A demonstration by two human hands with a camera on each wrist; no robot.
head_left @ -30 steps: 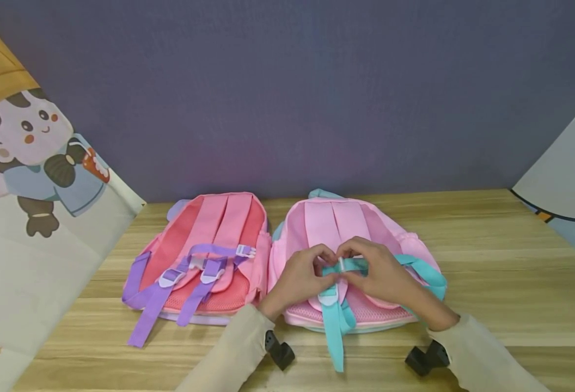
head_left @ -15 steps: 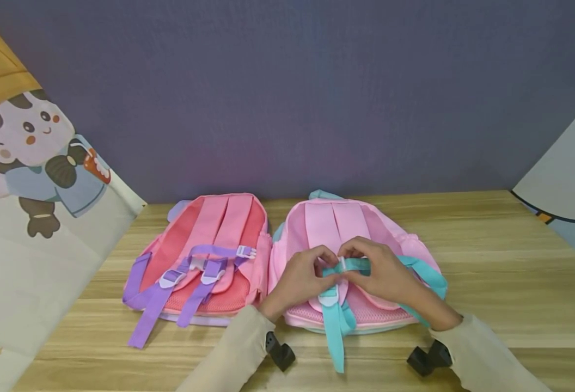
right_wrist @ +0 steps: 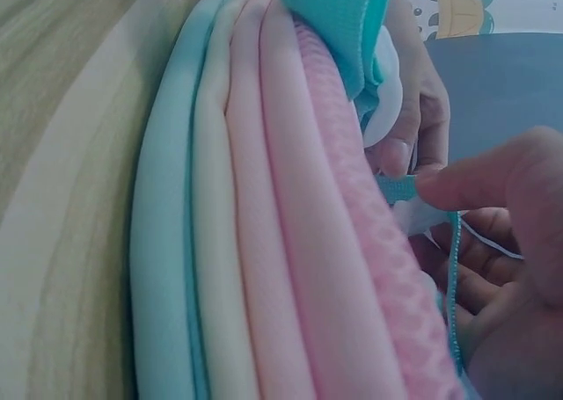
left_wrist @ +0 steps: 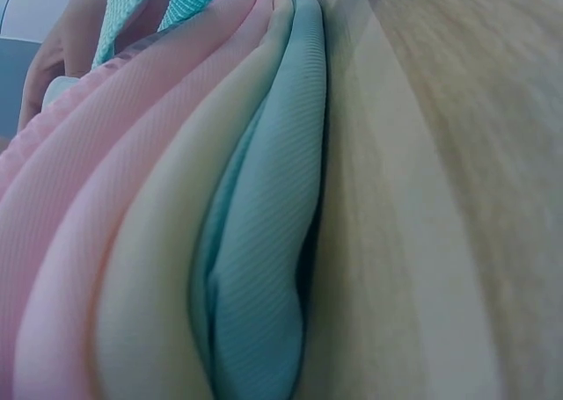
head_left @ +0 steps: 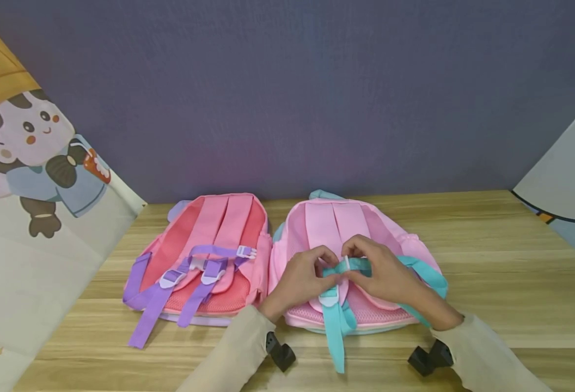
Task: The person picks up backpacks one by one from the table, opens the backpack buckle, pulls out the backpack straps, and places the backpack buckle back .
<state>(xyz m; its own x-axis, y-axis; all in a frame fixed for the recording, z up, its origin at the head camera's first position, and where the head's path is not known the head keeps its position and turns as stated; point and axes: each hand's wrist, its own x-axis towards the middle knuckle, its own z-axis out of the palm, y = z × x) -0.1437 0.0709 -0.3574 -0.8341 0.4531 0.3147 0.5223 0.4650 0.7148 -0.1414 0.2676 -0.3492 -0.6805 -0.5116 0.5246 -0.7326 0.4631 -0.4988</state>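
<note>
In the head view, a light pink backpack (head_left: 297, 228) with teal straps lies back-side up. Over its lower middle, my left hand (head_left: 302, 276) pinches a thin teal strap (head_left: 361, 265) between thumb and curled fingers. Close against it, my right hand (head_left: 384, 271) pinches the same strap by a small white plastic piece (head_left: 347, 262); whether that is a slider or a buckle half, I cannot tell. The right wrist view shows this white piece (right_wrist: 418, 215) beside the right thumb, partly hidden. A wide teal strap end (head_left: 334, 337) hangs through a white adjuster (head_left: 329, 297) below the left hand.
A coral pink backpack (head_left: 204, 218) with purple straps (head_left: 152, 310) lies close on the left, its white clip (head_left: 246, 252) near the pink one. Both rest on a wooden table (head_left: 513, 283). A dark wall (head_left: 287, 98) rises behind, and a printed panel (head_left: 47, 179) stands left.
The white piece and my right fingertips have shifted slightly to the right along the thin teal strap. The left hand has barely moved, and both backpacks lie as before.
</note>
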